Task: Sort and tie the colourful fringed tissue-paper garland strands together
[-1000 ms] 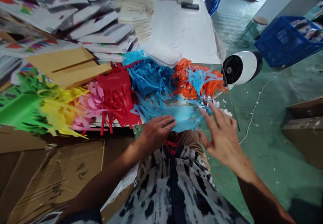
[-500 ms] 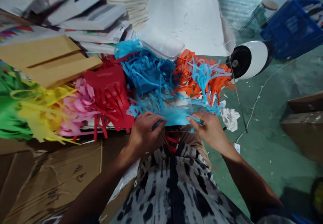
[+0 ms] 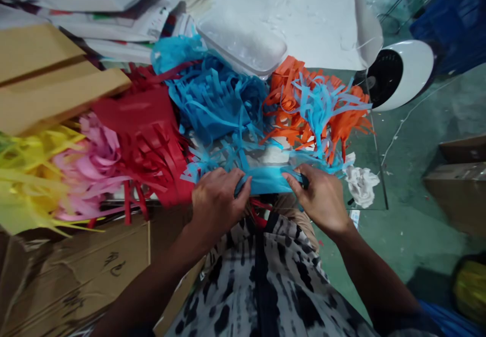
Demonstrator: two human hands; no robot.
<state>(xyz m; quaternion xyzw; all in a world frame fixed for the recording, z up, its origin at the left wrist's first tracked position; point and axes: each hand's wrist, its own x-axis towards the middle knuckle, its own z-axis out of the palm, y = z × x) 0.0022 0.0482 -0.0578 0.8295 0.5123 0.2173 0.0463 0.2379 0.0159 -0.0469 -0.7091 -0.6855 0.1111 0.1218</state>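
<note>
My left hand [image 3: 217, 203] and my right hand [image 3: 321, 198] both grip the near edge of a light blue fringed paper sheet [image 3: 266, 179] lying on the glass table edge [image 3: 375, 175]. Each hand is closed, fingers curled over the paper's rolled edge. The sheet's cut strips spread away from me toward a blue fringe pile [image 3: 212, 94] and an orange fringe pile [image 3: 304, 109]. A red fringe pile [image 3: 148, 134] lies just left of my left hand.
Pink [image 3: 91, 165] and yellow [image 3: 26, 180] fringe piles lie further left under brown cardboard pieces [image 3: 49, 84]. A clear plastic tray [image 3: 243, 43], a white fan [image 3: 398, 74], crumpled white paper [image 3: 360, 185] and a cardboard box [image 3: 76, 271] surround the spot.
My right hand, open and above the sheet a second ago, has come down and closed on the blue paper. My left hand has curled shut on it too. The view tilted downward.
</note>
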